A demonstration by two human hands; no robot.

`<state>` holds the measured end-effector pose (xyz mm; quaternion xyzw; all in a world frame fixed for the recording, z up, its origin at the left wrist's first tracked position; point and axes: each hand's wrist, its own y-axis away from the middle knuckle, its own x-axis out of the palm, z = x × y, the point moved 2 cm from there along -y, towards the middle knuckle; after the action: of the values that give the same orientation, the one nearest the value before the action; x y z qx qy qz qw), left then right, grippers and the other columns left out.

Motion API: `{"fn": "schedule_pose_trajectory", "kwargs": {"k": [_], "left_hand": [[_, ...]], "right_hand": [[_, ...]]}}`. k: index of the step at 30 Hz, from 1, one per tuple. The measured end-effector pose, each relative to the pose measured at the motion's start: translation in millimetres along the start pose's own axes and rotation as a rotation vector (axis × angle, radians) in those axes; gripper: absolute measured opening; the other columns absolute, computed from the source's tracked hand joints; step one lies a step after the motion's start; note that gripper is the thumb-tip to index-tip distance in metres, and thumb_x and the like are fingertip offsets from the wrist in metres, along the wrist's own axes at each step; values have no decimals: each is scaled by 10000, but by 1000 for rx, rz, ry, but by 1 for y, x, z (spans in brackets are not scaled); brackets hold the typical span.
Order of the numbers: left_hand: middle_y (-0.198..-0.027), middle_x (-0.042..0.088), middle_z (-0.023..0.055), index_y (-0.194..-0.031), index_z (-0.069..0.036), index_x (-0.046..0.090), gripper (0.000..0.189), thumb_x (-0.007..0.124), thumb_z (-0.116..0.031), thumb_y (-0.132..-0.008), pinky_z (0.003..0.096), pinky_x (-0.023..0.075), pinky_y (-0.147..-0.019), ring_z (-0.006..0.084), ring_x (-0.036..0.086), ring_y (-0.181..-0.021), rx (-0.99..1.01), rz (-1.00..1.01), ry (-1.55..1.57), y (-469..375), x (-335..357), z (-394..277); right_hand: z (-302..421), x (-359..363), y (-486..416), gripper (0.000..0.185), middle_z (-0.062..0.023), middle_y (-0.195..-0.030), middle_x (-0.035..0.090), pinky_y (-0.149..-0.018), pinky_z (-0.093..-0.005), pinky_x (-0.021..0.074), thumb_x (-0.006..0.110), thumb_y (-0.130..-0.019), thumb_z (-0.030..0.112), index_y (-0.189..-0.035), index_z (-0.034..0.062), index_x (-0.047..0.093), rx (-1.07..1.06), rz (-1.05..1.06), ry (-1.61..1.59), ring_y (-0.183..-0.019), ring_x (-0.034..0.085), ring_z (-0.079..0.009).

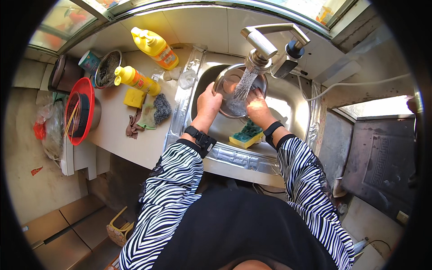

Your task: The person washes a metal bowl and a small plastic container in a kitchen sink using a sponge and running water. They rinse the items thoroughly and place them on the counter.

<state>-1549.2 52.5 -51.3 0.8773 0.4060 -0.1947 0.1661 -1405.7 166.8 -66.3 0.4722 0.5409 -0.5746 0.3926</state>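
Water runs from the metal faucet (258,62) into a round stainless steel bowl (224,81), which is tilted over the sink basin (297,98). My left hand (208,104) grips the bowl's left rim, thumb on top. My right hand (258,107) is inside the bowl's right side; its fingers are partly hidden by water and glare, and whether they grip the wall cannot be told. Below the bowl, a yellow sponge with a green scouring side (248,134) lies in the sink near its front edge.
Left on the counter (111,125) are two yellow bottles (157,49) (136,80), a yellow sponge (134,98), a grey scrubber (162,108), cloths and a metal bowl of dark matter (107,69). A red basin (89,111) with a strainer leans further left. A white hose (357,84) crosses at right.
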Motion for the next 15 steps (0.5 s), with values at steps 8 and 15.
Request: {"fn": "schedule_pose_trajectory", "kwargs": {"k": [8, 15], "left_hand": [[-946, 616, 103, -1154, -17, 505, 538, 500, 30, -618, 272, 460, -734, 209, 597, -824, -94, 11, 284, 7, -4, -3], [-1033, 588, 97, -1213, -25, 445, 684, 609, 8, -550, 275, 418, -848, 197, 558, -977, -171, -166, 549, 5, -9, 1]], "right_hand": [[30, -2, -7, 124, -101, -788, 582, -782, -368, 452, 553, -676, 87, -795, 68, 582, -93, 84, -363, -843, 573, -253], [27, -4, -3, 89, -124, -782, 599, -607, -352, 482, 504, -717, 102, -777, 62, 557, -57, -87, -415, -726, 604, -261]]}}
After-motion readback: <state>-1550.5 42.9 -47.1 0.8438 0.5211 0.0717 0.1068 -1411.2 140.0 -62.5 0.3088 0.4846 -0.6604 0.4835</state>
